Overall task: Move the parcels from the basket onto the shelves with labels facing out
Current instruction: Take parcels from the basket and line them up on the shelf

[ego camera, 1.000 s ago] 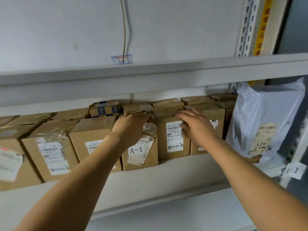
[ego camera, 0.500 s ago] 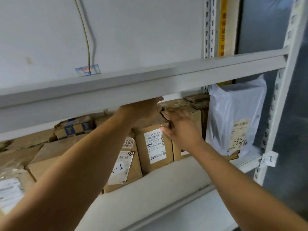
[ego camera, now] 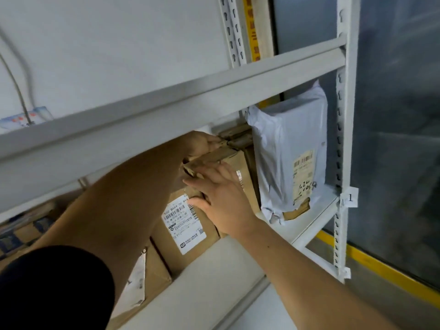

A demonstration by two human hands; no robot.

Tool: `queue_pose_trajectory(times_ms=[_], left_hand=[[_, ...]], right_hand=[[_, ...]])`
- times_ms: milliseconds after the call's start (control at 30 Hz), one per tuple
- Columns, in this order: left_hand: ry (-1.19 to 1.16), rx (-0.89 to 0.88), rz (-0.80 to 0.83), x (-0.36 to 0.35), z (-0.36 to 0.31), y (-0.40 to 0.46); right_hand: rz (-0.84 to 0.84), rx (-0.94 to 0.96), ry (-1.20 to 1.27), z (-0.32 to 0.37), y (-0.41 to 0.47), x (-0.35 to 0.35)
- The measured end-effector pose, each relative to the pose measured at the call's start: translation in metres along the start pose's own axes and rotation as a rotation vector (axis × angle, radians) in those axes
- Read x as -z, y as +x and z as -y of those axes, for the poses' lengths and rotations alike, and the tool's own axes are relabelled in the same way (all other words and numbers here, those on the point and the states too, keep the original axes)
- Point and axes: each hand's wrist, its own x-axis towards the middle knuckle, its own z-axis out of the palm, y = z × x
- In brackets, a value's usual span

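A brown cardboard box [ego camera: 239, 163] stands tilted on the shelf [ego camera: 309, 220], in a row of boxes. My left hand [ego camera: 202, 144] reaches in under the upper shelf beam, with its fingers curled over the box's top at the back. Spread on the box's front face, my right hand [ego camera: 221, 198] has its fingers stretched to the left edge. To the left stands another box with a white label [ego camera: 185, 225] facing out. A white plastic mailer [ego camera: 285, 148] stands on the right, its label facing out. The basket is out of view.
The upper shelf beam [ego camera: 166, 98] crosses just above my left hand. A white slotted upright [ego camera: 342, 163] with a tag marked 1 [ego camera: 350, 197] closes the right end. More boxes [ego camera: 152, 277] fill the shelf to the left. A yellow floor line [ego camera: 381, 265] runs below right.
The view has swung right and closer to the shelf. My left hand has gone from the A-1 box deeper over the right-hand box. My right hand has slid down its front face.
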Motion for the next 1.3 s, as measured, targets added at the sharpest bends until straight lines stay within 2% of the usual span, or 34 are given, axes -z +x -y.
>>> queue_pose_trajectory(times_ms=[167,367,500,567,633,733,933,1167,1300], left_hand=[[-0.034,0.016,0.066,-0.011,0.014,0.011],[0.013,0.05,0.048,-0.012,0.03,0.009],[0.035,0.05,0.07,-0.012,0.033,0.012],[0.049,0.057,0.029,-0.008,0.031,0.018],[0.056,0.056,-0.085,-0.005,0.025,0.025],[-0.064,-0.02,-0.174,-0.005,0.005,0.041],[-0.112,-0.149,-0.114,-0.02,-0.032,0.084],[-0.236,-0.162,-0.084,-0.015,-0.031,0.097],[-0.229,-0.157,-0.079,-0.013,-0.026,0.088]], right_hand=[[-0.014,-0.007,0.046,-0.003,-0.002,-0.005],[0.095,-0.086,0.046,0.005,0.0,-0.002],[0.052,-0.108,-0.01,0.013,-0.003,-0.007],[0.055,-0.12,-0.028,0.016,-0.003,-0.008],[0.066,-0.109,-0.025,0.016,-0.002,-0.007],[0.025,-0.092,0.002,0.008,-0.002,0.003],[-0.045,-0.195,-0.002,-0.021,-0.005,0.016],[-0.021,-0.213,-0.004,-0.031,-0.004,0.014],[-0.019,-0.222,0.023,-0.03,-0.005,0.01]])
